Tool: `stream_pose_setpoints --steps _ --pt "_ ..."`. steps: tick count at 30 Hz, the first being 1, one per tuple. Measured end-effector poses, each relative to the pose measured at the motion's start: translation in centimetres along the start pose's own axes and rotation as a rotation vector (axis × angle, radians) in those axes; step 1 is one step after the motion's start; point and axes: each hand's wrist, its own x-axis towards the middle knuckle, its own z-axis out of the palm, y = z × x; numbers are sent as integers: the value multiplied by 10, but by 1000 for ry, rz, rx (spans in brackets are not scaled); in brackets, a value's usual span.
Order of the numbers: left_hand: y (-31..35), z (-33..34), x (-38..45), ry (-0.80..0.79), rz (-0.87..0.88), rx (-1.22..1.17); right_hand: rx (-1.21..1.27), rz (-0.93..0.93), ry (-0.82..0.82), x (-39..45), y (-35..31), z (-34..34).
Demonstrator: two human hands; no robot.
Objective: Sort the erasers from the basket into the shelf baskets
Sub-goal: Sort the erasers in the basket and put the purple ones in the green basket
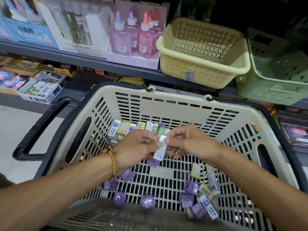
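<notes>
Now both hands pinch one white rectangular wrapped eraser (160, 148) above the beige slotted plastic basket (106, 94). Left hand (135, 145) grips its upper end, right hand (188, 142) its side.

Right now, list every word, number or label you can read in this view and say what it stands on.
"2B", white on the dark cardboard box under the grey shelf.
"可洗的", on the blue-and-white carton at upper left, as far as it reads.
Price stickers on the pink glue bottles: too small.
Barcode sticker on the cream perforated shelf basket: blurred.
White eraser pinched by both hands: print unreadable.
</notes>
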Motion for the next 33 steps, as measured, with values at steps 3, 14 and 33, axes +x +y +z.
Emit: stream_pose_setpoints --steps 3,14,33 --pt "-5 21 3 -82 41 184 -7 33 178 -19 5 -34" --pt "-50 147 55 -342 207 1146 -22 -148 441 -35 3 -92" --pt "-82 165 61 -779 705 1328 -231 -121 486 -32 23 -101"
